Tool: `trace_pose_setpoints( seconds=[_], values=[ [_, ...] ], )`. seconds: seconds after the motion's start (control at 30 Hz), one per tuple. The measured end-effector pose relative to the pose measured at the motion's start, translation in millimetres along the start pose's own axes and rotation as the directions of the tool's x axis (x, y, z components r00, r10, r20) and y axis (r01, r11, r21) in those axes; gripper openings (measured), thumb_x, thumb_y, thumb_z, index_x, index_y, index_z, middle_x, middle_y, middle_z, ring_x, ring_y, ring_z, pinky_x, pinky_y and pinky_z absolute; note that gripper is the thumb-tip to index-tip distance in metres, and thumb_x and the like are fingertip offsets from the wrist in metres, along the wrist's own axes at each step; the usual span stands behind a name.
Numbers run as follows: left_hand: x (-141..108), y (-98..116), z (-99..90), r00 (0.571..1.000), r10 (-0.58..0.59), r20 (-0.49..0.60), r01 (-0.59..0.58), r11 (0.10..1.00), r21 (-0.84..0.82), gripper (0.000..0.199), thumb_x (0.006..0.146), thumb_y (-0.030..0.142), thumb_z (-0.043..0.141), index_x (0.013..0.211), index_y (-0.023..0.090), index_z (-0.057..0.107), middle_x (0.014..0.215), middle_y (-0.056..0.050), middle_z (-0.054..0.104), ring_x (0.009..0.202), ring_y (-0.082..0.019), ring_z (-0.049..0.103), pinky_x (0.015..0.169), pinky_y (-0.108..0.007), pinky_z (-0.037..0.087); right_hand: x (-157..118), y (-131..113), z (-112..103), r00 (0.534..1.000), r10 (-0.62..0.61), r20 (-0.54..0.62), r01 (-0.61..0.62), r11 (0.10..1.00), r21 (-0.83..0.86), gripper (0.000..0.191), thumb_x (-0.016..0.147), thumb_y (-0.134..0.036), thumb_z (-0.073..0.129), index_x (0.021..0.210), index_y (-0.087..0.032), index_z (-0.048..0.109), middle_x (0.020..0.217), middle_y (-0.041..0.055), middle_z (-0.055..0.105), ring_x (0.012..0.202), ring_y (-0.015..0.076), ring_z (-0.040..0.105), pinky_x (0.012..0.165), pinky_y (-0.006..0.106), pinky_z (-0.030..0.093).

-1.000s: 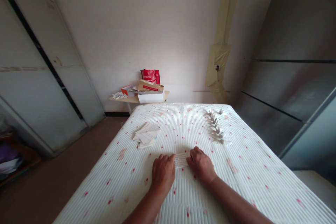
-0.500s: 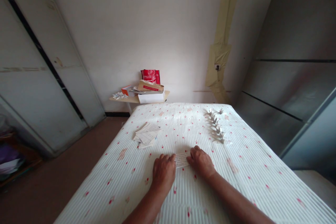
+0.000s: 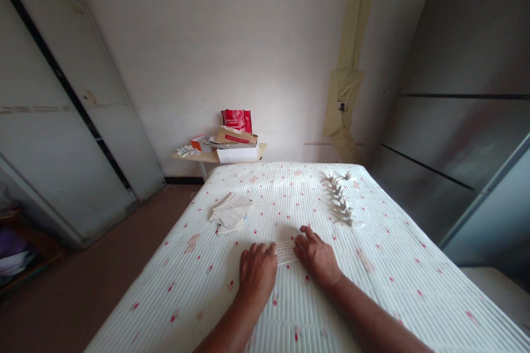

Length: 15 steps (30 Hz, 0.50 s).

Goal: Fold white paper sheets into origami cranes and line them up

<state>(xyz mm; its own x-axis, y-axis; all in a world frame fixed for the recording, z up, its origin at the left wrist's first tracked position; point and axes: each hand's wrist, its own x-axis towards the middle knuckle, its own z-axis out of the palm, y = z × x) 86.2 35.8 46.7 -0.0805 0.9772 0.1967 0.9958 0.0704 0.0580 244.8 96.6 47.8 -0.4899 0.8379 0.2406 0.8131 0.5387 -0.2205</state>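
Observation:
A small folded piece of printed paper [image 3: 285, 252] lies flat on the bed cover between my two hands. My left hand [image 3: 259, 270] is closed at the paper's left end, its curled fingers and thumb gripping the edge. At the right end, my right hand [image 3: 318, 256] pinches the paper low down, with the index finger lifted off it. Further left is a loose pile of paper sheets [image 3: 232, 212]. Several folded paper cranes [image 3: 340, 198] stand in a row beyond my right hand.
The white quilted cover [image 3: 174, 287] with red spots spreads over the bed. Behind it, a small table [image 3: 209, 156] carries a white box [image 3: 238, 154], a red bag [image 3: 237, 120] and more white folded pieces [image 3: 188, 150]. Cabinets [image 3: 95, 99] flank the left side.
My right index finger has risen and the right fingers have spread a little. My left hand and the paper have stayed in nearly the same place.

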Motion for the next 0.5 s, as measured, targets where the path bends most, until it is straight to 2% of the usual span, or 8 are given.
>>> trace_pose_setpoints(
  seconds=[0.2,0.33,0.5],
  values=[
    [-4.7,-0.9,-8.0,0.998,-0.039,-0.040,0.037,0.998,-0.059,0.029,0.084,0.030,0.047,0.111,0.032,0.058,0.094,-0.005,0.058,0.095,-0.022,0.047,0.079,-0.037,0.031,1.7,-3.3,-8.7,0.996,0.068,0.049,-0.072,0.995,0.064,0.019,0.085,-0.020,0.044,0.083,-0.021,0.062,0.112,0.0038,0.056,0.093,0.0148,0.056,0.075,0.022,0.042],
    [-6.0,-1.2,-8.5,0.997,-0.062,-0.049,0.056,0.993,-0.108,0.028,0.083,0.029,0.049,0.109,0.034,0.060,0.101,-0.004,0.056,0.101,-0.022,0.043,0.085,-0.038,0.029,2.3,-11.8,-13.0,0.987,0.142,0.075,-0.149,0.984,0.093,0.013,0.079,-0.030,0.054,0.084,-0.021,0.062,0.104,0.0035,0.057,0.091,0.0165,0.055,0.074,0.024,0.041],
    [-5.1,-2.1,-3.3,0.996,-0.050,-0.073,0.042,0.993,-0.109,0.028,0.082,0.027,0.049,0.108,0.034,0.060,0.110,-0.004,0.053,0.109,-0.023,0.040,0.089,-0.039,0.027,2.2,-25.9,-7.8,0.972,0.232,0.042,-0.233,0.972,0.022,0.036,0.068,-0.045,0.063,0.094,-0.021,0.058,0.105,0.0066,0.054,0.092,0.0223,0.052,0.069,0.029,0.041]
  ],
)
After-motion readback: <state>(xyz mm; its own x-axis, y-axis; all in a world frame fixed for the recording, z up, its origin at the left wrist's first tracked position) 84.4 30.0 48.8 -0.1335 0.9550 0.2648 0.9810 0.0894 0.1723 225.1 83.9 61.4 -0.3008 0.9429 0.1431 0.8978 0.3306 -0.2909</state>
